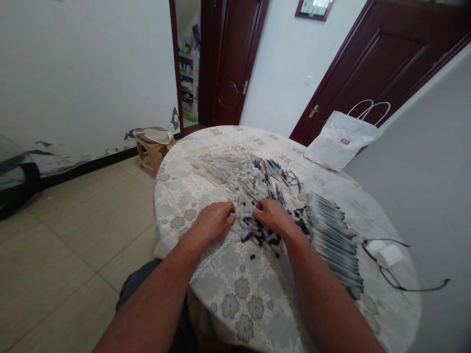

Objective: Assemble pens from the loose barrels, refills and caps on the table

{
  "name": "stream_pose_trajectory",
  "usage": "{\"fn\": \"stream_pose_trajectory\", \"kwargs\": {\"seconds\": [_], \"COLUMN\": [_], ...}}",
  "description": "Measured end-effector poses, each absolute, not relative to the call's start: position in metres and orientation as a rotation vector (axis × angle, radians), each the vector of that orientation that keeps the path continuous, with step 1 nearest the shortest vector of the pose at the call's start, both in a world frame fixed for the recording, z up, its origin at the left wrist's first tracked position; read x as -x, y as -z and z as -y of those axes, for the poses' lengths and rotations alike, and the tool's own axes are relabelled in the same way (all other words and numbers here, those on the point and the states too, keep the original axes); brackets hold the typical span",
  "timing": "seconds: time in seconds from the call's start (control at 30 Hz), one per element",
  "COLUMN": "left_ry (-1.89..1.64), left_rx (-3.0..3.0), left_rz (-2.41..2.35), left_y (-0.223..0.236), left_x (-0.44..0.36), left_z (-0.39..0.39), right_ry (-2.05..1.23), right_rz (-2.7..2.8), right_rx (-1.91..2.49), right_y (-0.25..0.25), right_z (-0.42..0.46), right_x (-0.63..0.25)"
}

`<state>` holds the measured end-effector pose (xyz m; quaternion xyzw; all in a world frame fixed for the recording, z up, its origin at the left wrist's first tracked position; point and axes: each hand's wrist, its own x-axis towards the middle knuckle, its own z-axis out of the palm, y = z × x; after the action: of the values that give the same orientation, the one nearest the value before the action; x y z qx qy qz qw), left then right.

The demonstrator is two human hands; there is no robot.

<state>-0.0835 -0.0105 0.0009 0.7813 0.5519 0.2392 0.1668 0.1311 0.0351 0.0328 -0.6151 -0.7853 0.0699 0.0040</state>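
My right hand (pixel 273 214) is closed in a pinch on a thin dark pen refill (pixel 253 197), which points up and left. My left hand (pixel 216 219) rests at the left edge of the small parts with its fingers curled; what they hold, if anything, is hidden. Between and below the hands lies a heap of small black parts (pixel 263 234) mixed with short whitish pen caps (pixel 241 186). Beyond them are long translucent pen barrels (pixel 217 166) in a loose pile. Dark refills (pixel 273 169) with black ends lie at the far right of the heap.
Right of my right arm, grey pens (pixel 333 235) lie side by side in a stack. Glasses (pixel 390 277) and a white block-like object (pixel 389 255) sit near the right edge. A white paper bag (pixel 340 139) stands at the back right. A patterned cloth (pixel 243 306) covers the round table.
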Motion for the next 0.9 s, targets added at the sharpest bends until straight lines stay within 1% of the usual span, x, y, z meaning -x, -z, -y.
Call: {"fn": "stream_pose_trajectory", "kwargs": {"seconds": [0.2, 0.33, 0.4, 0.47, 0.67, 0.77, 0.9], "left_ry": [-0.952, -0.948, -0.911, -0.948, -1.300, -1.418, -1.498], "left_rx": [-1.966, -1.670, -1.518, -1.370, -0.860, -0.770, -0.767], "left_rz": [-1.420, -1.146, -1.064, -1.040, -1.022, -0.990, -0.979], "left_y": [-0.006, -0.012, -0.014, -0.014, -0.019, -0.021, -0.020], "left_x": [0.072, 0.064, 0.062, 0.061, 0.065, 0.068, 0.073], "left_z": [0.008, 0.009, 0.009, 0.009, 0.001, -0.003, -0.006], "right_ry": [-0.385, -0.401, -0.339, -0.275, -0.255, -0.274, -0.256], "right_rz": [2.271, 2.234, 2.212, 2.185, 2.184, 2.194, 2.239], "right_rx": [1.648, 1.473, 1.461, 1.480, 1.386, 1.391, 1.504], "right_y": [-0.037, -0.033, -0.029, -0.025, -0.010, -0.004, -0.005], "right_z": [0.001, 0.022, 0.028, 0.031, 0.035, 0.034, 0.033], "right_x": [-0.142, -0.133, -0.126, -0.120, -0.109, -0.107, -0.109]}}
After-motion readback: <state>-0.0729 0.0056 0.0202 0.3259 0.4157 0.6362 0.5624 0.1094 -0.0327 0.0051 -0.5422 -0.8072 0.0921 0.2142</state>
